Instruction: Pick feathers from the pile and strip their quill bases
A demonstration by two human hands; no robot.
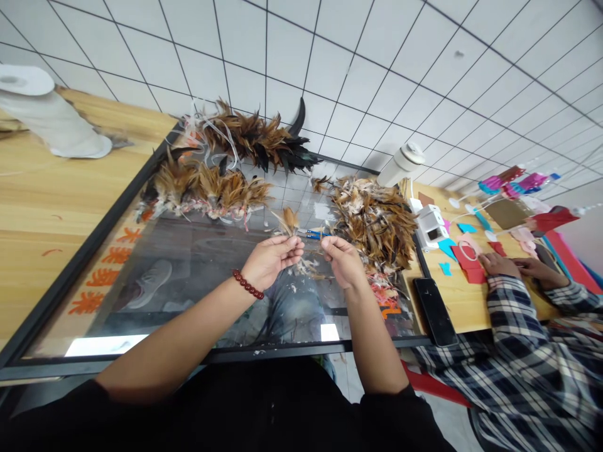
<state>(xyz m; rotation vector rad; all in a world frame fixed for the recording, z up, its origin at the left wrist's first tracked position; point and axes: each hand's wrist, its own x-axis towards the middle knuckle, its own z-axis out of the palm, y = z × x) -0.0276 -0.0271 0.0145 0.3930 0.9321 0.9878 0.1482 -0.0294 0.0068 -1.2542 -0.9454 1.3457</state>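
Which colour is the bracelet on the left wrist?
Dark red; the bracelet shows best in the head view.

A glossy panel (193, 260) offers a bare lane left of centre, between feather rows (214, 188) above and the left forearm (188, 342) below. Right of centre, a feather heap (379, 223) crowds the right hand (343, 258), with a white bottle (402, 164) standing in the way beyond it, toward upper right.

And there it is, down the left side of the black-framed mirror (198, 276): a column of 4 orange characters (100, 277), the top 2 looking like 天 and 美, the lower 2 too blurred to call! Near the mirror's right edge, 1 orange mark (392, 310), part-covered, unreadable.
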